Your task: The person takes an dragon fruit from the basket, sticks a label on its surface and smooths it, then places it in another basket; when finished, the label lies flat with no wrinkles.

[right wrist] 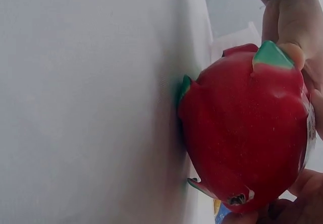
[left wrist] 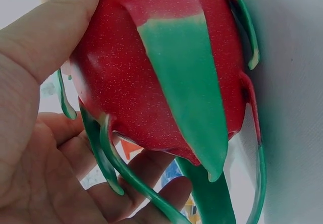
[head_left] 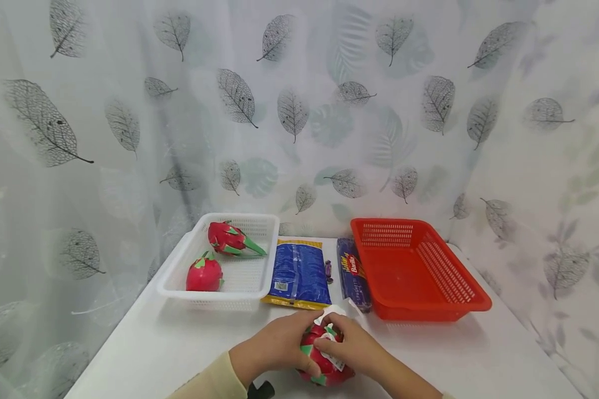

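Observation:
On the white table, near the front, stands a red dragon fruit (head_left: pixel 311 361) with green-tipped scales and a white printed sticker (head_left: pixel 338 363) on its side. My left hand (head_left: pixel 278 342) grips the fruit from the left, thumb on the near side; in the left wrist view, thumb and fingers lie around its scales. From the right, my right hand (head_left: pixel 351 344) curls its thumb and fingers over the fruit's top, the thumb at the sticker. In the right wrist view, the fruit (right wrist: pixel 242 128) hides much of both hands, and the sticker shows only edge-on.
A white basket (head_left: pixel 214 299) with two dragon fruits (head_left: pixel 204 274) stands at the back left. A blue packet (head_left: pixel 301 271), a small purple wrapped item (head_left: pixel 328 271) and a spaghetti pack (head_left: pixel 351 274) lie beside a red basket (head_left: pixel 429 311). A white sheet (head_left: pixel 351 308) lies behind the hands.

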### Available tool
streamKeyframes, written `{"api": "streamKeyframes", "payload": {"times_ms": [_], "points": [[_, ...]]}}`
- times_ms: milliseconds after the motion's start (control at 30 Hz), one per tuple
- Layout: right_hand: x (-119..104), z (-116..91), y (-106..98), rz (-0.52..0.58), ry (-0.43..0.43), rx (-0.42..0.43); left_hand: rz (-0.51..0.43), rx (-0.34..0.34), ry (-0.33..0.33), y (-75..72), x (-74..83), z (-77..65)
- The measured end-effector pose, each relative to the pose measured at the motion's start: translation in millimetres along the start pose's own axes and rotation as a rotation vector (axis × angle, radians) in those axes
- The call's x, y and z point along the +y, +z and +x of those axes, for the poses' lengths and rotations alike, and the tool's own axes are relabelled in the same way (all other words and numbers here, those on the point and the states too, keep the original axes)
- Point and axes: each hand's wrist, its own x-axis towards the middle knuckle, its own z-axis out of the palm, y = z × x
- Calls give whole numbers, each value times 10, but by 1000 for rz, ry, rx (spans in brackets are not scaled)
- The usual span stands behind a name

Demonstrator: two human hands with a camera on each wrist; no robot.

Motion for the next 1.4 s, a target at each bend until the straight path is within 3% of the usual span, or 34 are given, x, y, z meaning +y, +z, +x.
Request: {"api": "streamKeyframes", "payload": {"times_ms": [200,333,500,667,900,1100,1200,1400], "points": [[-19,-68,20,-148,-37,22,17,18,24,34,-23,-1],[-37,-131,18,-190,-62,-30,9,30,23,45,-31,-1],[-26,-178,-22,-143,-78,-98,-47,21,30,46,-57,-32],[16,-179,20,-50,-64,-182,-44,-1,15,49,-94,-81],[-4,-234,100,186,64,-234,-99,-19,-23,-6,-75,-188],[-49,-359,19,198,98,-169,-74,60,51,-148,-118,-356],[-107,-407,-112,110,89,-96,-68,114,70,-251,-172,-427],[-209,-523,-424,-94,64,81,-48,212,18,-387,-310,-478]]}}
